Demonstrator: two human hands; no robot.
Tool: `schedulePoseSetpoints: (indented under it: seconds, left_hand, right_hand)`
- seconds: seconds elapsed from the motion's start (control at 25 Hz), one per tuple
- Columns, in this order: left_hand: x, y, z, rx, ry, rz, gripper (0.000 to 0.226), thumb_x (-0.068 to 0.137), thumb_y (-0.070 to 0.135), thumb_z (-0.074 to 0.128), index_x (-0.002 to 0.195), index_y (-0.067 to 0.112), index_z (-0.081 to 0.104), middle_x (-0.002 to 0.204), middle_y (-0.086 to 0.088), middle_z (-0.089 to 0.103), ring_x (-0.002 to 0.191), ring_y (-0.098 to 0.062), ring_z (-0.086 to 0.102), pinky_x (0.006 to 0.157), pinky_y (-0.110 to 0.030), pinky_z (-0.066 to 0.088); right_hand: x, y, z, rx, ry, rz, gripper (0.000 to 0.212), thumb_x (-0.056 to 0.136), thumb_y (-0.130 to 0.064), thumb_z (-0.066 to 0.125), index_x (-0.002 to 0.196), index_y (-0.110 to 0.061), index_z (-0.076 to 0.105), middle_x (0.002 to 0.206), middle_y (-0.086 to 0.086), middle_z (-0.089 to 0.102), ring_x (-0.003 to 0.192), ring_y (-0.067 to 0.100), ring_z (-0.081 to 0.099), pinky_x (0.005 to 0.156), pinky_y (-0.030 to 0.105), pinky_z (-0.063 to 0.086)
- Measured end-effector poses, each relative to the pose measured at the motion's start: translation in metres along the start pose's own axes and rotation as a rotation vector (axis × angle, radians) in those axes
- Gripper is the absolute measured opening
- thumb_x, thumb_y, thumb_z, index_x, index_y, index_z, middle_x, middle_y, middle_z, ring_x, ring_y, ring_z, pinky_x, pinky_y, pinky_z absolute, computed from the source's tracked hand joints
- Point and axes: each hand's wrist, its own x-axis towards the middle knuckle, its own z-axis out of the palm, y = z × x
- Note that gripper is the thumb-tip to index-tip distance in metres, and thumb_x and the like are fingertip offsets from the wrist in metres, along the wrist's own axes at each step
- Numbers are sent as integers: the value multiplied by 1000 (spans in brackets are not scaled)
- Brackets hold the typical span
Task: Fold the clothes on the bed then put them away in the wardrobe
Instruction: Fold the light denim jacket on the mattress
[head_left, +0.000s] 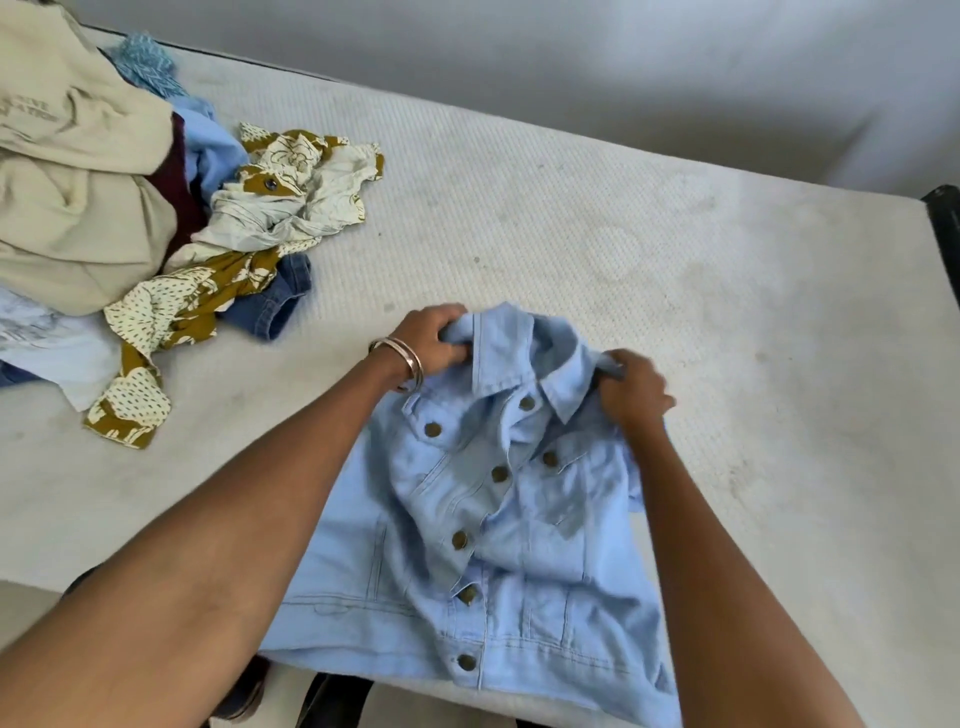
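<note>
Head view: a pale blue denim jacket with brass-coloured buttons (498, 519) lies front-up on the off-white textured mattress of the bed (571, 234). Its collar points toward 12 o'clock and its hem toward 6 o'clock, at the near edge of the bed, where the hem hangs slightly over. The long axis therefore runs straight away from the person, tilted a little toward 1 o'clock at the collar end.

The left hand (431, 340) grips the jacket's shoulder at about 11 o'clock of the garment, fingers curled into the cloth just beside the collar; a metal bangle (402, 364) sits on that wrist. The right hand (634, 392) pinches the opposite shoulder at about 1 o'clock, fingers bunched round a fold of fabric. Both hands sit at the far end of the jacket, one on each side of the collar, about equally near it, and the forearms run along the garment's two sides.

With both shoulders held, the next move probably spreads or squares the jacket flat before the sleeves are folded in; the fold line would follow that 12-to-6 axis.

At 10 o'clock, well apart from the jacket, lies a heap of unfolded clothes (104, 208): beige, mustard-patterned, dark blue. No wardrobe shows.
</note>
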Motion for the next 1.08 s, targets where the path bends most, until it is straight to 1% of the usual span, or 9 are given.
schedulePoseSetpoints:
  seconds: [0.16, 0.32, 0.48, 0.56, 0.64, 0.8, 0.92, 0.96, 1.08]
  left_hand:
    - [-4, 58, -67, -207, 387, 146, 11, 64, 13, 54, 70, 20, 49, 67, 5, 48, 71, -10, 43, 63, -30, 40]
    - [-18, 156, -167, 175, 778, 361, 20, 68, 28, 59, 81, 13, 62, 84, -17, 59, 82, -24, 55, 71, -38, 40]
    - [-48, 242, -201, 548, 1018, 215, 24, 88, 14, 44, 101, 10, 65, 114, -16, 57, 116, -35, 46, 85, -41, 38]
    - [-57, 238, -200, 472, 1070, 138, 23, 89, 13, 47, 100, 12, 66, 112, -17, 58, 117, -37, 45, 87, -43, 38]
    - [-60, 209, -200, 357, 918, 146, 21, 90, 9, 51, 104, 7, 66, 114, -23, 61, 113, -39, 52, 89, -41, 40]
    - [-81, 123, -176, 255, 489, -131, 36, 97, 14, 48, 129, -3, 56, 135, -23, 54, 123, -34, 53, 75, -25, 51]
    - [-109, 54, -133, 507, 392, -368, 35, 95, 13, 50, 127, 1, 58, 134, -23, 53, 123, -34, 53, 93, -34, 46]
    - [-117, 36, -115, 554, 411, -351, 32, 92, 12, 52, 122, 4, 62, 127, -22, 58, 118, -36, 55, 93, -37, 46]
    - [-148, 9, -41, 355, 271, -138, 27, 85, 1, 57, 106, 9, 71, 113, -17, 66, 106, -33, 61, 94, -33, 47]
  right_hand:
    - [11, -36, -95, 354, 452, -4, 52, 69, -14, 38, 113, -6, 64, 116, 20, 63, 114, 39, 53, 95, 36, 40]
    - [-11, -78, -227, 563, 852, -192, 49, 70, 0, 34, 112, 3, 58, 104, 19, 62, 100, 31, 53, 82, 26, 37]
    - [-71, -98, -290, 466, 1047, -462, 31, 81, -1, 44, 106, -5, 63, 83, 17, 64, 76, 28, 51, 65, 29, 30]
    - [-104, -85, -287, 298, 958, -638, 12, 81, -3, 59, 92, -4, 64, 61, 16, 54, 57, 28, 42, 58, 25, 21]
    - [-138, -69, -260, 157, 764, -811, 7, 76, -2, 66, 81, -5, 66, 51, 11, 47, 49, 23, 40, 52, 23, 21]
    - [-199, -50, -139, -15, 3, -1060, 18, 84, -31, 67, 73, -16, 64, 62, 2, 60, 58, 11, 51, 56, 23, 34]
    - [-240, -38, -38, -159, -834, -777, 31, 84, -37, 76, 110, -20, 69, 103, 1, 71, 86, 8, 61, 79, 24, 50]
    - [-244, -28, -12, -152, -990, -648, 39, 85, -36, 75, 120, -22, 66, 114, 1, 70, 95, 8, 62, 91, 28, 51]
    - [-229, 11, 23, -23, -833, -423, 42, 89, -33, 70, 126, -15, 62, 120, 12, 66, 105, 18, 60, 98, 44, 50]
